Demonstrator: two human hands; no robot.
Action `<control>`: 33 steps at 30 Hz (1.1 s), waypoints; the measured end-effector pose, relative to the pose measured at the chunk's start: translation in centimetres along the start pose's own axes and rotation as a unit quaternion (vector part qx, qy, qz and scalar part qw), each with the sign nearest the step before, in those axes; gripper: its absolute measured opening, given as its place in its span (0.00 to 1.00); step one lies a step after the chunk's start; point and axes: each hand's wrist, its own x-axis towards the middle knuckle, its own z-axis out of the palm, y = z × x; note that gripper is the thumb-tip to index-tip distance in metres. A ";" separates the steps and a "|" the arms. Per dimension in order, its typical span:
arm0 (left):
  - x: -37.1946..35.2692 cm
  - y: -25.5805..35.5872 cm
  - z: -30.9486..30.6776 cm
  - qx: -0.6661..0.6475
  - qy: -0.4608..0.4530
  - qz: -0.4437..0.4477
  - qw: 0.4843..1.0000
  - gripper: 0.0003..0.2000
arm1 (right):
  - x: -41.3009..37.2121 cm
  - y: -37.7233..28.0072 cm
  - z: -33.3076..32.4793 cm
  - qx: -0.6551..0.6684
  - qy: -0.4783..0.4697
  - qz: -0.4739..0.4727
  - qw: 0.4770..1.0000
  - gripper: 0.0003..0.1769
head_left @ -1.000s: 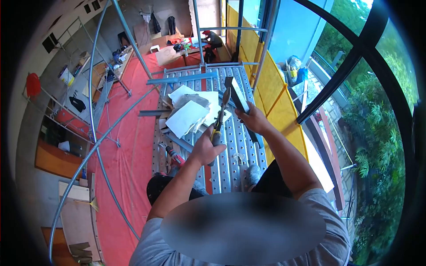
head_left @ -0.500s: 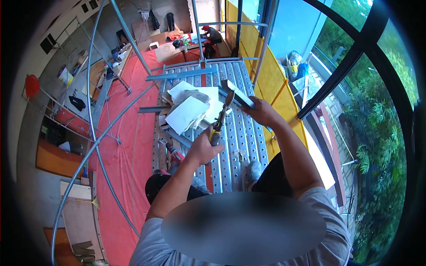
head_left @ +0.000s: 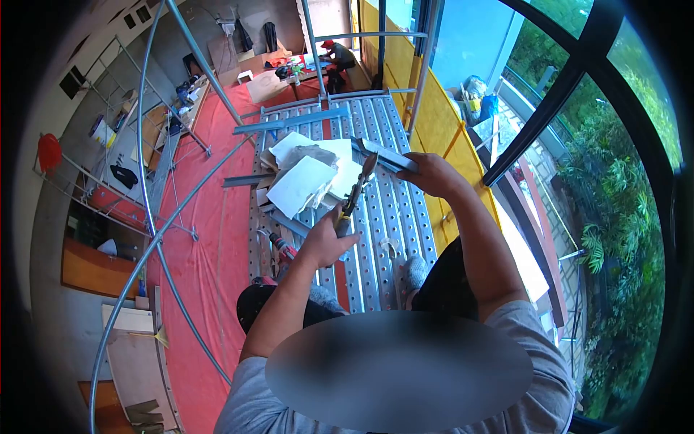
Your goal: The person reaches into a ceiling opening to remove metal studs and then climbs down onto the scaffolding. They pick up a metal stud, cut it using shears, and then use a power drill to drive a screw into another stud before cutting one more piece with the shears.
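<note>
My left hand is closed around the handles of a pair of metal snips, blades pointing up and away from me. My right hand grips one end of a short light-metal channel, tilted so its long groove shows. The snips' jaws overlap the channel's lower edge in this view. Just left of the snips, broken white boards lie in a pile on the perforated metal platform. A red and black cordless drill rests near my left knee.
Loose metal channels lie across the platform's far part, and another sticks out over its left edge. Scaffold tubes cross at the left above red sheeting. Yellow panels and windows line the right. A person sits far ahead.
My right hand has turned the channel, so its groove now faces up more and its far end sits slightly left. The snips stay close to it in my left hand.
</note>
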 end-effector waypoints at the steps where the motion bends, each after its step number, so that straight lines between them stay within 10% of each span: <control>1: -0.1 0.1 0.0 -0.002 0.000 0.003 1.000 0.38 | 0.0 0.1 0.0 -0.001 -0.005 0.001 1.000 0.24; 33: 0.4 -1.8 2.4 0.002 -0.006 -0.022 1.000 0.39 | -0.4 0.4 0.2 -0.027 0.010 -0.009 1.000 0.22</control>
